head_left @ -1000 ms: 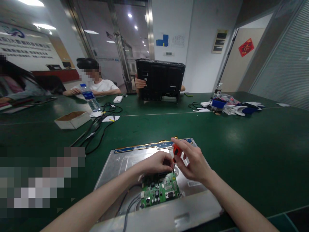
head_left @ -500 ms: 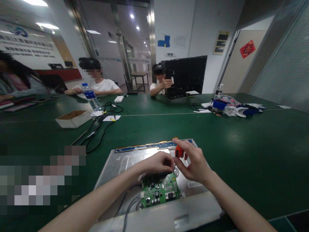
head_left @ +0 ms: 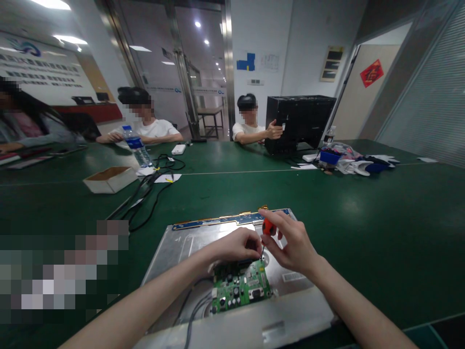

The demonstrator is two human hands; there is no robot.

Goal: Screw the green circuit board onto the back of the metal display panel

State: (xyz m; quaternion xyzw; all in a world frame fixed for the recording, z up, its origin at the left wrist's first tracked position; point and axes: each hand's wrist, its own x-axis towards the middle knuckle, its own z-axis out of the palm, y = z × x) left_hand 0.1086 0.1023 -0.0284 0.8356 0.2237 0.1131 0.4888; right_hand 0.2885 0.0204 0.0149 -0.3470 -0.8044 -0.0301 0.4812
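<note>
A screwdriver with a red and black handle [head_left: 268, 227] is gripped in the fingers of my right hand [head_left: 292, 242]. Its thin shaft points down to the upper right corner of a green circuit board [head_left: 241, 288]. Close beside the shaft, my left hand [head_left: 240, 244] is closed with thumb and fingertips together; what they pinch, if anything, is hidden. The board lies on the silver metal back of a display panel [head_left: 189, 252]. Along the panel's far edge runs a blue strip board [head_left: 225, 221]. Grey cables [head_left: 196, 310] trail from the board's left side.
Black cables [head_left: 145, 194], an open white box [head_left: 110, 180] and a water bottle [head_left: 138, 145] are at the left on the green table [head_left: 218, 189]. Across it, a person holds a black monitor casing [head_left: 300, 123]. A blue container [head_left: 330, 157] stands among bags at the right.
Across the table, the person has moved the black casing to the right and set it lower, near the tabletop. My hands and the screwdriver have barely moved.
</note>
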